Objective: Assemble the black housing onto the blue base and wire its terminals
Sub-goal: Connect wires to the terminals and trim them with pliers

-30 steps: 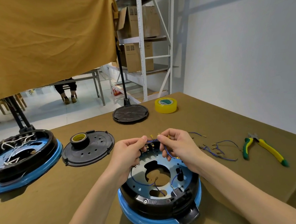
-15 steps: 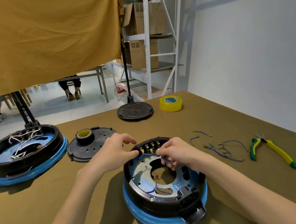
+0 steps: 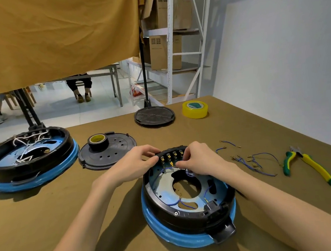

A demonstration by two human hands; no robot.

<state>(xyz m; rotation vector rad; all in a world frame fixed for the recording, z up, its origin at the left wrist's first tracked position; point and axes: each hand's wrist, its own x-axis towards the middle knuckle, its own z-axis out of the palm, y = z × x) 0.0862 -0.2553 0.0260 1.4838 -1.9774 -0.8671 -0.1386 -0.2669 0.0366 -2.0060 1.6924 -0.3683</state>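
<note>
1. A workshop bench draped in brown cloth (image 3: 50, 219) fills the foreground, with white metal shelving (image 3: 170, 47) holding cardboard boxes against the far wall and a mustard curtain (image 3: 58, 35) hanging at upper left.

2. The black housing (image 3: 165, 206) sits seated on the blue base (image 3: 177, 235) near the front of the bench, directly before the person; thin blue wires (image 3: 177, 202) loop across its floor.

3. The left hand (image 3: 136, 166) rests curled over the housing's far rim, fingers gripping the edge to steady it.

4. The right hand (image 3: 198, 162) reaches in beside the row of brass terminals (image 3: 171, 157), fingertips pinched together at one of them, apparently on a wire end; the connector itself is hidden under the fingers.

5. Spare blue leads (image 3: 254, 162) lie loose to the right, near yellow-and-green pliers (image 3: 308, 165). A second housing (image 3: 27, 153) with white wiring stands at the left, beside a black lid (image 3: 112, 153) bearing a roll of tape (image 3: 98, 141); a yellow roll (image 3: 194, 109) sits farther back.

6. The risk from here, by judgement: the terminals stand close together, so a connector could slide onto the wrong tab or seat only halfway, and a hard push might bend a tab or tip the housing if the steadying grip slackens.
</note>
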